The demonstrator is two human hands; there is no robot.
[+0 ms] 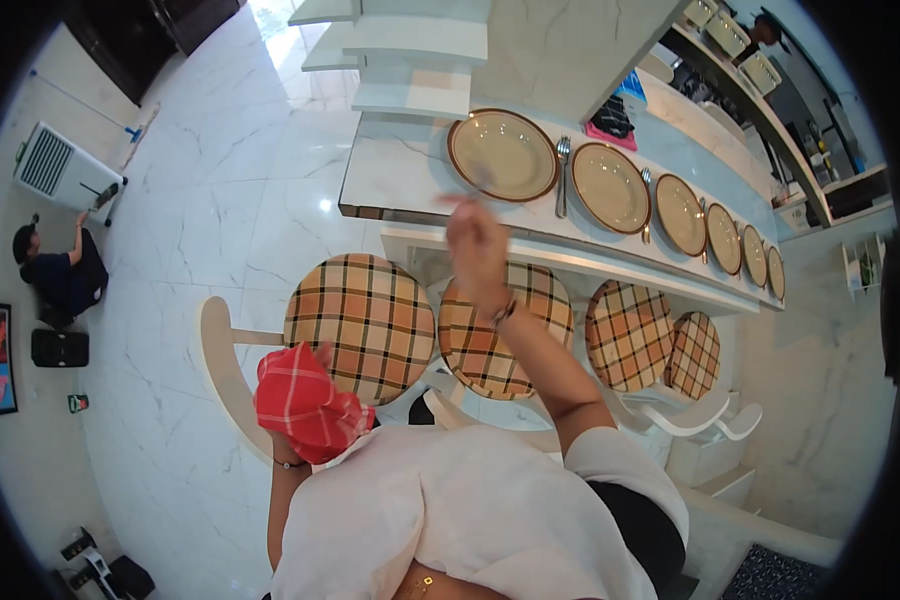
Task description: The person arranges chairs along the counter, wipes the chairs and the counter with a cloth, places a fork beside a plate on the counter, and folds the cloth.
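Note:
My left hand (325, 352) grips a bunched red checked cloth (305, 405) that covers most of it, beside a plaid chair seat (360, 325). Past the counter's front edge reaches my right hand (478, 240), just below the nearest beige plate with a brown rim (505, 155). Motion blurs its fingers, so whether they hold anything is unclear. A fork (562, 175) lies right of that plate. More plates, such as the second one (610, 188), run along the white counter (400, 160) with forks between them.
Plaid-cushioned chairs (630, 335) line the counter's front. White shelves (415, 95) rise at its left end. A pink and black item (612, 125) lies behind the plates. At the far left another person (65, 270) crouches near a white air cooler (65, 175).

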